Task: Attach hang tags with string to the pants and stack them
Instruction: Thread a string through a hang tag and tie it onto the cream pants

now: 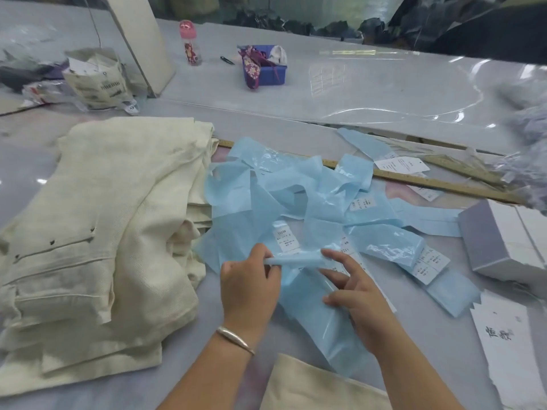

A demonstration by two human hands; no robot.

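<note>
Pinching a pale blue strip (293, 258) between them, the left hand (248, 287) and the right hand (359, 294) keep it stretched just above the table (384, 93), probably to separate one piece from the tangled blue heap (296, 187) with white labels lying right behind; each grip is narrow, fingertips closed on the strip's ends, the right's other fingers spread. The cream pants (97, 220) lie stacked at the left, touching the heap's edge, while white hang tags (401, 164) wait near the wooden ruler (429, 182), likely kept within reach.
</note>
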